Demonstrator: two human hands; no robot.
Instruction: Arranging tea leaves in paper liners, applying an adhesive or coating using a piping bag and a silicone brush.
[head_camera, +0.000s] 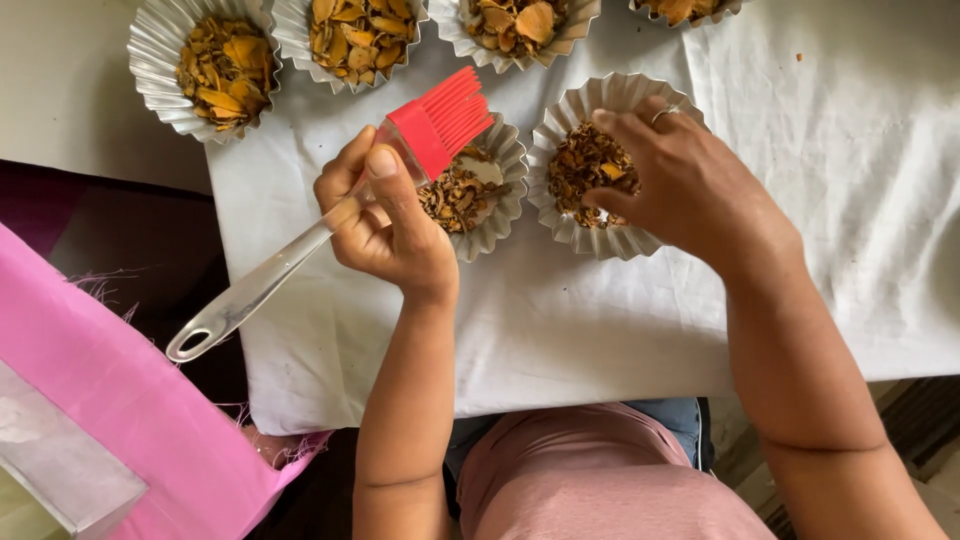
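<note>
Head view, single frame. L hand (385, 225) was clenched round the clear handle of a pastry brush (330, 215); thumb lay along the top of the handle, fingers curled under. Red silicone bristles pointed toward 1 o'clock, handle loop end toward 7 o'clock, out past the edge of the white cloth (600, 320). Bristles sat above the rim of the centre fluted foil cup (490, 200); couldn't tell if they touched it.

R hand (690, 185) rested on the R fluted foil cup (575, 160), at 3 o'clock from the centre one and just beside it. Fingers were bent down into its contents: dark brown and orange dried chips. Ring on one finger. Grip of R hand: fingertips pinched into the chips, but I couldn't tell whether they'd actually closed on anything.

Centre cup held similar dried chips plus a pale patch near its 1 o'clock side.

Back row, 12 o'clock side of cloth: more foil cups, incl. far-left cup (205, 70) and second cup (355, 40), both filled w/ larger orange-yellow chips; two more partly cut off by the frame top.

Cloth covered the table. Pink fabric (150, 420) lay at 8 o'clock, off the cloth. Person's pink top was visible at 6 o'clock.
</note>
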